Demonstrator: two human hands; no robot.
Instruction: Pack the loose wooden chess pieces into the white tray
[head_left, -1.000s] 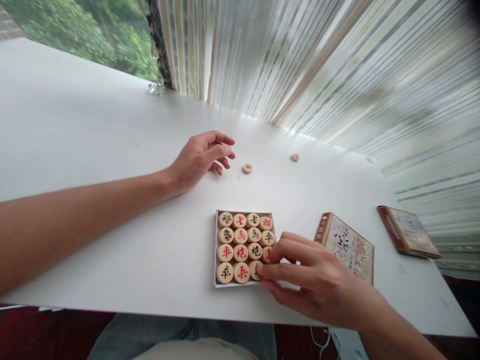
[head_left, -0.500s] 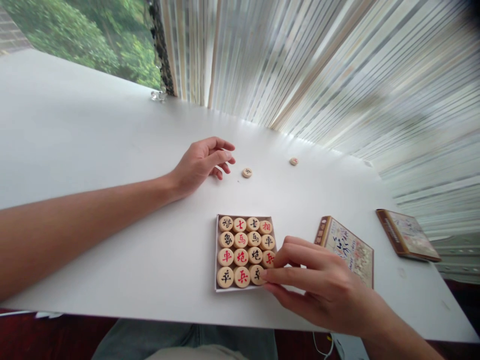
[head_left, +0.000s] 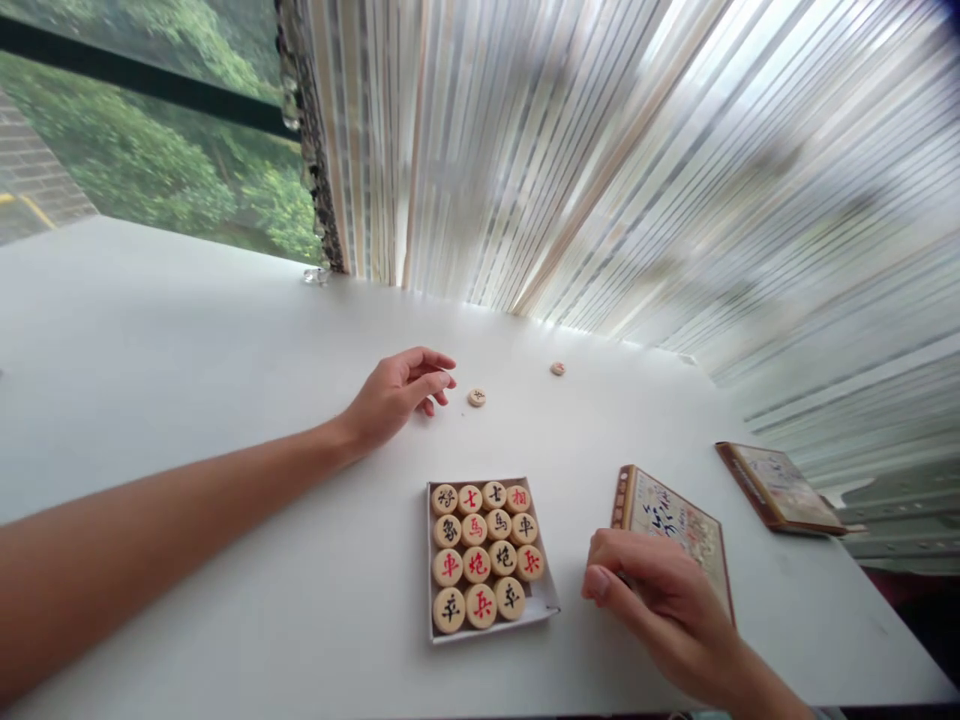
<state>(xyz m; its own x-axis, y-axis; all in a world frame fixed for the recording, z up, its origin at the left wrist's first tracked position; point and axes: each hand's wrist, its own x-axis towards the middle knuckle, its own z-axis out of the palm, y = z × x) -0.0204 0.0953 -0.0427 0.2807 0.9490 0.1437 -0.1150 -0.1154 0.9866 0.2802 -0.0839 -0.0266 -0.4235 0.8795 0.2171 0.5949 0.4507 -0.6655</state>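
Observation:
My left hand (head_left: 405, 390) rests on the white table, its loosely bent fingers apart, holding nothing. Just right of its fingertips lies a loose xiangqi piece (head_left: 476, 397) with a dark character. Farther back is another piece (head_left: 557, 369) with a reddish mark. Nearer me stands a shallow box tray (head_left: 553, 608) holding rows of wooden xiangqi pieces (head_left: 476, 566) in red and black. The tray's near-right corner has no piece in it. Right of the tray, my right hand (head_left: 652, 590) is closed, fingers curled; whatever may be inside is hidden.
A printed box lid (head_left: 701, 520) lies partly behind my right hand. Another printed box (head_left: 787, 485) sits farther right, near the table edge. String curtains (head_left: 525, 150) hang along the back, with a clear bead ornament (head_left: 316, 276) at their foot.
My right hand has moved right, away from the tray's near-right corner, and its fingers have curled in. The left hand stays beside the loose piece. The camera view has tilted up.

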